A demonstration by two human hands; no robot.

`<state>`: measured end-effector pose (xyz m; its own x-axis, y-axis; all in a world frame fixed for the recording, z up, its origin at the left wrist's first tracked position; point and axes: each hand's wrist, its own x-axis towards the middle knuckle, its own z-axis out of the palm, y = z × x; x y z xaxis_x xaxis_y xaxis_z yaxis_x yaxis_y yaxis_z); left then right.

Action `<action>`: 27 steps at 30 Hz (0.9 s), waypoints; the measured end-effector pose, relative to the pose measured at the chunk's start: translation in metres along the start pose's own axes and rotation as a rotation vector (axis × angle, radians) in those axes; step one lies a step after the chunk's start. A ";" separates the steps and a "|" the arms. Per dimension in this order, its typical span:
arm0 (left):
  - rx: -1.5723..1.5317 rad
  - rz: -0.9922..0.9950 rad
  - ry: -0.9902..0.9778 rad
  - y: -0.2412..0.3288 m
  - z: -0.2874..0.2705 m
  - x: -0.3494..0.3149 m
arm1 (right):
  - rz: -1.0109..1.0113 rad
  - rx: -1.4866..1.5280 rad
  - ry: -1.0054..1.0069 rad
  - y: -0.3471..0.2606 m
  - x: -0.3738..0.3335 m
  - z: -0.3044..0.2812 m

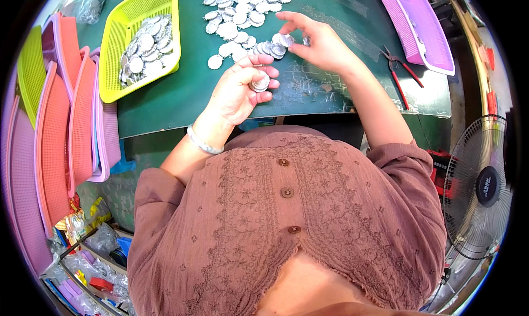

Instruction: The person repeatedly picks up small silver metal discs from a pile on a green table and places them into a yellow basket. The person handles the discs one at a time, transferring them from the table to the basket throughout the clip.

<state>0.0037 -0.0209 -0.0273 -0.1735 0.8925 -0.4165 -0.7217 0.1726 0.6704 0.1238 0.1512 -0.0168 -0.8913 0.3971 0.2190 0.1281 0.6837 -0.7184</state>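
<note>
My left hand (237, 90) is closed around a few round silvery metal discs (259, 84), held by thumb and fingers above the table's near edge. My right hand (319, 43) reaches over the table with fingers apart, its thumb tip beside a silvery disc at the end of a small overlapping row (272, 49). Another bit of silvery metal (306, 41) shows under its palm. Beyond both hands spreads a loose pile of similar discs (242, 13), some with small loops or scalloped edges. A yellow-green plastic basket (114, 46) to the left holds many more of them.
Red-handled pliers (394, 68) lie on the green table (193, 104) at the right, near a purple basket (421, 38). Pink, purple and green baskets (52, 134) stand nested along the left. A fan (476, 186) stands at the lower right; bagged items (96, 261) sit lower left.
</note>
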 end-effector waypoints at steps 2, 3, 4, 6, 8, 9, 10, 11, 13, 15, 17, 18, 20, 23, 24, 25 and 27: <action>-0.001 -0.033 0.006 0.000 -0.001 0.002 | -0.143 0.069 -0.007 -0.007 -0.005 -0.001; -0.013 -0.049 -0.019 0.001 -0.001 0.003 | -0.214 0.104 -0.012 -0.012 -0.007 -0.002; -0.025 -0.064 -0.045 0.001 -0.001 0.004 | -0.206 0.133 -0.045 -0.020 -0.010 -0.003; -0.040 -0.103 -0.106 0.000 0.000 0.004 | -0.191 0.190 -0.109 -0.036 -0.015 -0.004; -0.046 -0.147 -0.175 -0.001 0.002 0.004 | -0.202 0.220 -0.097 -0.039 -0.019 -0.005; -0.039 -0.171 -0.177 0.001 0.006 0.001 | -0.202 0.233 -0.091 -0.040 -0.020 -0.007; -0.051 -0.176 -0.201 0.000 0.006 0.000 | -0.201 0.246 -0.084 -0.041 -0.022 -0.008; -0.064 -0.181 -0.225 0.000 0.004 0.000 | -0.199 0.254 -0.072 -0.042 -0.023 -0.007; -0.070 -0.168 -0.265 -0.001 0.003 -0.001 | -0.195 0.271 -0.044 -0.045 -0.026 -0.005; -0.058 -0.130 -0.297 -0.003 0.001 -0.002 | -0.212 0.293 -0.030 -0.047 -0.028 -0.004; -0.108 -0.136 -0.332 -0.001 0.003 -0.003 | -0.229 0.301 0.005 -0.049 -0.029 -0.002; -0.133 -0.137 -0.349 0.000 0.004 -0.003 | -0.239 0.299 0.031 -0.049 -0.029 -0.001; -0.136 -0.109 -0.369 0.000 0.002 -0.003 | -0.200 0.333 0.047 -0.049 -0.031 -0.001; -0.115 -0.062 -0.362 0.001 0.004 -0.005 | -0.059 0.469 0.018 -0.048 -0.036 -0.002; -0.104 -0.048 -0.356 0.002 0.007 -0.005 | -0.014 0.532 0.012 -0.047 -0.038 -0.001; -0.017 -0.001 -0.283 0.003 0.009 -0.006 | 0.030 0.596 0.006 -0.045 -0.040 0.000; 0.158 0.093 -0.134 0.004 0.012 -0.007 | 0.195 0.936 0.016 -0.040 -0.042 0.007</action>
<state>0.0100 -0.0216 -0.0146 -0.1361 0.9532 -0.2698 -0.5913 0.1404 0.7941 0.1532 0.1027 -0.0018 -0.8838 0.4658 0.0434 -0.1323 -0.1600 -0.9782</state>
